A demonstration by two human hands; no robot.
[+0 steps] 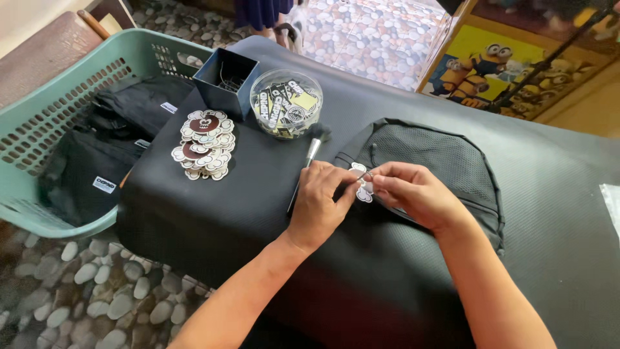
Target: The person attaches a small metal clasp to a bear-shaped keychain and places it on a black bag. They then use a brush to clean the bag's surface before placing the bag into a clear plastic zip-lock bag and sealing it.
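A black mesh backpack (pixel 445 161) lies flat on the black padded table (pixel 213 213). Both hands meet at its left edge. My left hand (pixel 318 203) and my right hand (pixel 413 192) pinch a small white flower-shaped tag (pixel 363 191) and its thin metal loop between their fingertips, right against the bag's zipper side. A slim black-and-silver tool (pixel 309 161) lies on the table just behind my left hand.
A pile of white and dark red flower-shaped tags (pixel 204 143) sits at the table's left. Behind it stand a dark blue open box (pixel 226 81) and a clear round tub of labels (pixel 286 103). A green laundry basket (pixel 39 123) holding black bags stands on the pebble floor at the left.
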